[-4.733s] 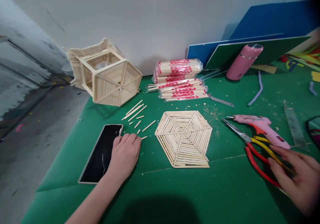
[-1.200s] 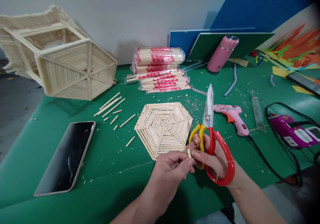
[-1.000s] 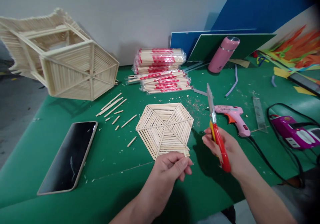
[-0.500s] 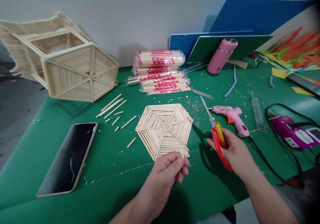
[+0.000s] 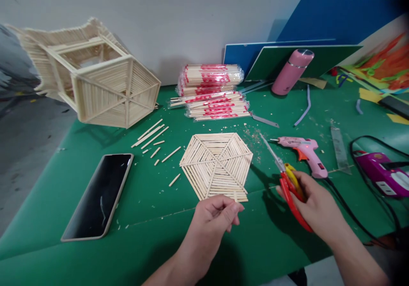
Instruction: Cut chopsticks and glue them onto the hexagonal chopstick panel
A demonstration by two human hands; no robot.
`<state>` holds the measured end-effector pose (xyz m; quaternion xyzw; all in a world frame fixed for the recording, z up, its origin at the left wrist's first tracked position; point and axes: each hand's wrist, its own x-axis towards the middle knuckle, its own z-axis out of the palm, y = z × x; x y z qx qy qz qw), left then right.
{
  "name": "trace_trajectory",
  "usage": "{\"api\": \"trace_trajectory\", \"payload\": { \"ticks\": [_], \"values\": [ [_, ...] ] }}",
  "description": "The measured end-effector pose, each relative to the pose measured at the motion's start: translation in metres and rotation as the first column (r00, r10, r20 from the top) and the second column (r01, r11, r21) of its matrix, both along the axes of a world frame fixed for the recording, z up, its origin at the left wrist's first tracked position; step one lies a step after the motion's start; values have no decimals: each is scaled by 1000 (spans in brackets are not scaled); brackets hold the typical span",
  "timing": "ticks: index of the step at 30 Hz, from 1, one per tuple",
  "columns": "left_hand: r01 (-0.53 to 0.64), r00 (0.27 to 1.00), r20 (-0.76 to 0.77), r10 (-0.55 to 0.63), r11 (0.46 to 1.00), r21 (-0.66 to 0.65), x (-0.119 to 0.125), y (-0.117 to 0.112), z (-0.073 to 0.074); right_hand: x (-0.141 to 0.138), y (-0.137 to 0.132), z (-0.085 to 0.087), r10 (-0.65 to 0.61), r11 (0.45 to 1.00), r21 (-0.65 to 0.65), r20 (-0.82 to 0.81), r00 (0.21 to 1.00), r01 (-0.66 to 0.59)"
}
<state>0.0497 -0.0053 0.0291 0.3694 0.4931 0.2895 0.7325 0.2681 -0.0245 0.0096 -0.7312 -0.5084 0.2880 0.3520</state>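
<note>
My left hand [image 5: 214, 220] pinches a short wooden stick piece [image 5: 235, 197] just at the near edge of the flat hexagonal stick panel [image 5: 217, 163] on the green table [image 5: 153, 252]. My right hand [image 5: 315, 203] grips the red and yellow handles of the scissors [image 5: 289, 183], blades closed and pointing away to the upper left, low over the table to the right of the panel.
A phone [image 5: 99, 195] lies at left. Loose cut sticks [image 5: 155, 142] lie beyond it. A large stick lantern frame [image 5: 92, 83] stands at back left, packs of chopsticks [image 5: 212, 91] at back centre. A pink glue gun [image 5: 302, 149], metal ruler [image 5: 339, 149], pink bottle [image 5: 292, 70] and purple tool [image 5: 380, 173] lie at right.
My right hand has lowered the scissors from upright to near the table, to the right. My left hand has stayed at the panel's near edge with the stick piece.
</note>
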Motion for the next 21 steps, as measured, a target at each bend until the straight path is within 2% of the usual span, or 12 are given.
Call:
{"api": "trace_trajectory", "payload": {
  "ticks": [2,4,7,10,16,21],
  "values": [
    [20,998,-62,-14,996,89,2,1,2,-19,-4,9,46,996,-59,-254,966,-63],
    [62,993,-105,-45,984,165,5,2,4,-40,-4,17,50,996,-39,-451,891,-76],
    [98,991,-113,-77,975,198,7,2,7,-66,2,22,72,997,21,-605,793,-75],
    [119,990,-94,-103,975,189,5,2,8,-77,8,21,102,993,25,-669,736,-115],
    [158,987,-14,-157,983,98,-3,4,5,-74,11,17,131,989,50,-715,686,-137],
    [58,997,51,-60,998,25,-4,7,1,-75,12,21,53,998,26,-735,676,-50]
  ]
}}
